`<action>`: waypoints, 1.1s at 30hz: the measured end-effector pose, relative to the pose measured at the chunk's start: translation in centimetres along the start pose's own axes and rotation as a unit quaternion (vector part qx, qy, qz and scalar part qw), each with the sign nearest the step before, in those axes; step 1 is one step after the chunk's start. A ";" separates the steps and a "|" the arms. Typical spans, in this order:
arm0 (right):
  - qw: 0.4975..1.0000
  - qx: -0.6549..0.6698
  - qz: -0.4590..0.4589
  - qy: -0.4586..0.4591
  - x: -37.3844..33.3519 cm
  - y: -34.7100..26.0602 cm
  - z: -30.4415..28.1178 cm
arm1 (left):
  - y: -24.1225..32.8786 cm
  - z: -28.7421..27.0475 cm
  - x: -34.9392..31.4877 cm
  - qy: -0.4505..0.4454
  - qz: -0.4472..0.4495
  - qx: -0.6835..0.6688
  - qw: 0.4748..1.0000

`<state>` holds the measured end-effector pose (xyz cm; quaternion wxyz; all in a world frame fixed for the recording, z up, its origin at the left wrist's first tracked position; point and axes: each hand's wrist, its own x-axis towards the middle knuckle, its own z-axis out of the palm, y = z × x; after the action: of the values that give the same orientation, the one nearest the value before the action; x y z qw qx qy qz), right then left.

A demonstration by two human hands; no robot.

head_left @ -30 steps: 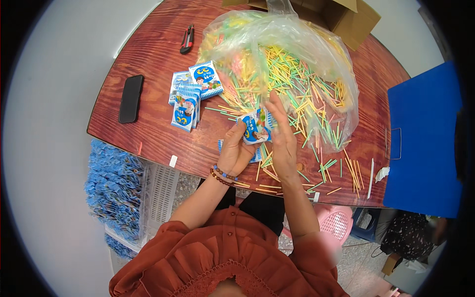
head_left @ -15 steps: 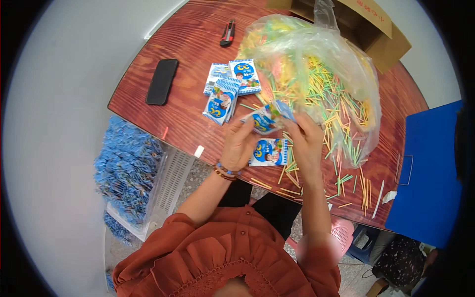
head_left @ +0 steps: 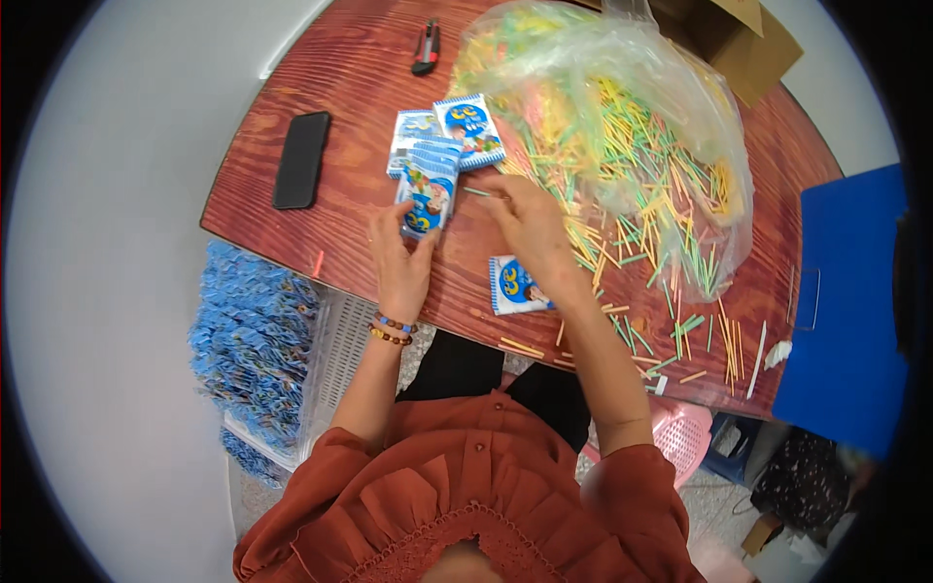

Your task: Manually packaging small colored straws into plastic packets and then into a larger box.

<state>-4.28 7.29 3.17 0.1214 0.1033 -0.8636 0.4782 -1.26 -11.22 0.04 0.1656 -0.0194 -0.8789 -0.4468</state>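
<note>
My left hand (head_left: 398, 267) has its thumb and fingers at either side of the near end of a small blue-and-white packet (head_left: 428, 194), on top of a small overlapping pile. Behind that pile lie two more packets, one of them upright in print (head_left: 470, 126). My right hand (head_left: 533, 228) hovers over the table right of the pile, fingers bent and apart, with nothing visible in them. Partly beneath my right wrist lies a single packet (head_left: 510, 285) on the table.
A clear plastic bag (head_left: 641, 58) spills thin pastel sticks (head_left: 632, 146) over the table (head_left: 360, 68). A phone (head_left: 301, 160) and a box cutter (head_left: 426, 49) lie at the left. A cardboard box (head_left: 758, 58), a blue box (head_left: 846, 311) and a crate of blue packets (head_left: 258, 340) surround the table.
The packet between both hands has been laid on the pile. My left hand went left with it, and my right hand came away empty, moving left and slightly up.
</note>
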 end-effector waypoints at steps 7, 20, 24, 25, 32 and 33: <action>0.936 -0.307 -0.067 -0.157 -5.3 1.8 -6.8 | -0.3 0.3 -0.5 0.013 -0.028 -0.030 0.999; 0.977 -0.154 -0.137 -0.044 -5.4 3.6 -8.7 | 5.7 3.2 -2.0 -0.059 0.054 -0.191 0.978; 0.990 0.102 0.009 -0.094 -5.3 2.4 -9.6 | 8.7 4.8 -1.5 -0.194 -0.038 -0.317 0.928; 0.974 0.194 0.089 -0.082 -5.8 2.1 -9.7 | 9.0 4.9 -1.6 -0.195 -0.096 -0.333 0.917; 0.967 0.206 0.145 -0.027 -7.3 2.9 -10.8 | 8.9 7.3 -2.6 -0.158 -0.183 -0.444 0.863; 0.972 0.191 0.131 -0.026 -7.2 2.7 -11.0 | 8.9 7.4 -2.6 -0.136 -0.194 -0.462 0.855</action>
<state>2.94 18.45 4.44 0.0134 0.0228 -0.7652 0.6433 0.83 0.30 2.14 -0.0734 0.0165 -0.5707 -0.8177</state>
